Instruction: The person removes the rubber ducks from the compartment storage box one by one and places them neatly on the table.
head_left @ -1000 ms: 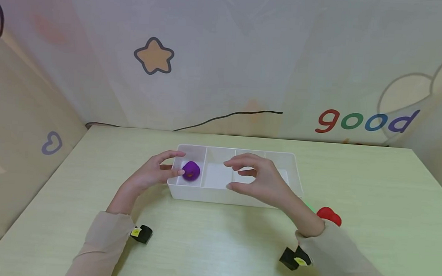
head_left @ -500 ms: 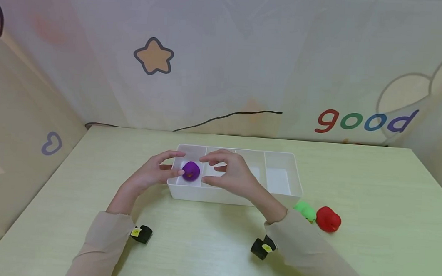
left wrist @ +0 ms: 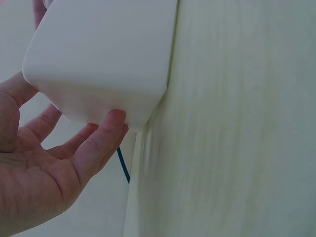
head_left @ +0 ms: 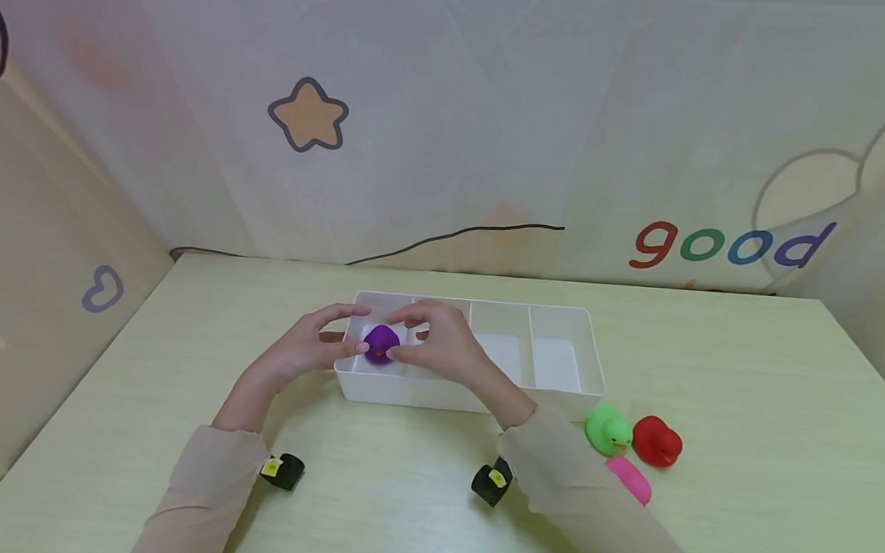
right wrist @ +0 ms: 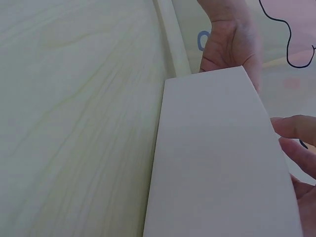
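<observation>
A purple rubber duck [head_left: 381,340] sits in the leftmost compartment of a white divided box [head_left: 421,392]. My left hand [head_left: 307,340] holds the box's left end, its thumb reaching over the rim to the duck's side. In the left wrist view, fingers [left wrist: 101,140] of that hand lie against the outside of the end wall. Over the box, my right hand [head_left: 442,343] has its thumb at the duck's right side and its index finger behind, with a gap between them. The right wrist view shows mostly the box wall [right wrist: 217,153], which hides the duck.
On the table at the box's near right corner sit a green duck [head_left: 609,430] and a red duck [head_left: 657,442]. A pink thing [head_left: 630,480] beside them is partly covered by the right sleeve. A printed cloth wall [head_left: 449,143] stands behind the table.
My right hand has moved left across the box to the purple duck, uncovering the right compartments, the green duck and part of the pink thing. The left hand stays in place.
</observation>
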